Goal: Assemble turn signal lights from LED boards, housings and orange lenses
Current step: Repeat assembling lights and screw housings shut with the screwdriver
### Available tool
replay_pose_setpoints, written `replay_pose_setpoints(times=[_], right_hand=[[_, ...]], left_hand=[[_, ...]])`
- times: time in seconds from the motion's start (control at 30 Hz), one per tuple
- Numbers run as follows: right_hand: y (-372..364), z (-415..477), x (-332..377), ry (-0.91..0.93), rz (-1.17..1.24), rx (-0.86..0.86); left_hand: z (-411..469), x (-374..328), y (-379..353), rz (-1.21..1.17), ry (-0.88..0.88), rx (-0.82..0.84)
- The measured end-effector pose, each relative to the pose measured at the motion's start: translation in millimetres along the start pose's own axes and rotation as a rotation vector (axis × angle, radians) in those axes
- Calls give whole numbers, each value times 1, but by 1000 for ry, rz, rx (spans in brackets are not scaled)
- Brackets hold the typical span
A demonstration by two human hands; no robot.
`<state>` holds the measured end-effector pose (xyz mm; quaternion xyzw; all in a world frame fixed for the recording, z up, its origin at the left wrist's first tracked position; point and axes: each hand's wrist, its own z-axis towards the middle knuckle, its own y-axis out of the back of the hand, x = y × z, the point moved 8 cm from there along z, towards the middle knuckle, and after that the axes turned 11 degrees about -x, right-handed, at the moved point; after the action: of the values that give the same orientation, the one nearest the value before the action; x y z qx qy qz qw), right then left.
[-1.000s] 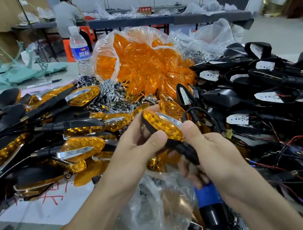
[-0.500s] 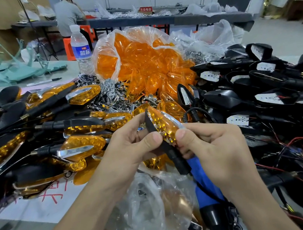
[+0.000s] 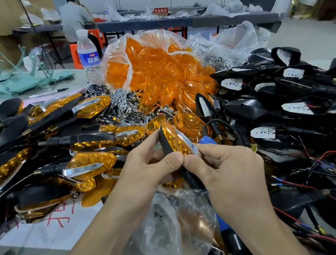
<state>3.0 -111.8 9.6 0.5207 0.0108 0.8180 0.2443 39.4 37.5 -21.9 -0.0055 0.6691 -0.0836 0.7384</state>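
Note:
A turn signal light (image 3: 175, 140) with an orange lens, chrome trim and black housing stands on edge between both hands at the centre. My left hand (image 3: 147, 172) pinches its housing side with thumb and fingers. My right hand (image 3: 226, 169) pinches the lens side, thumb tip against the left thumb. A clear bag of loose orange lenses (image 3: 161, 68) sits behind. Black housings with white LED boards (image 3: 295, 97) and red and black wires pile up on the right. Finished lights (image 3: 58, 146) heap on the left.
A blue-handled tool (image 3: 225, 226) lies under my right wrist beside a crumpled clear bag (image 3: 167, 230). Chrome trim pieces (image 3: 121, 103) lie behind the lights. A water bottle (image 3: 89, 58) and a marker (image 3: 49, 92) stand further back. A person sits at a far table.
The light has been turned from lens-up to standing on its edge. My right hand moved from the stalk up to the lens side, thumbs now meeting.

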Motion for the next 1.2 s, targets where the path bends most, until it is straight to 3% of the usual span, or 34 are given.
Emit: replay_pose_setpoints(times=[0.23, 0.4, 0.5, 0.63, 0.77, 0.97, 1.2], right_hand=[[-1, -2, 1, -38, -70, 18], [-12, -5, 2, 10, -206, 134], [-14, -6, 15, 75, -75, 178], [-6, 4, -3, -131, 166, 146], [-1, 10, -11, -151, 160, 114], [-21, 13, 4, -64, 263, 510], [-30, 16, -9, -115, 248, 422]], left_hand=[[-1, -1, 3, -26, 34, 16], [0, 4, 9, 4, 32, -139], [4, 3, 17, -61, 59, -212], [6, 4, 24, -243, 164, -266], [1, 5, 12, -247, 240, -190], [-5, 3, 0, -238, 283, -51], [-5, 7, 2, -201, 283, -90]])
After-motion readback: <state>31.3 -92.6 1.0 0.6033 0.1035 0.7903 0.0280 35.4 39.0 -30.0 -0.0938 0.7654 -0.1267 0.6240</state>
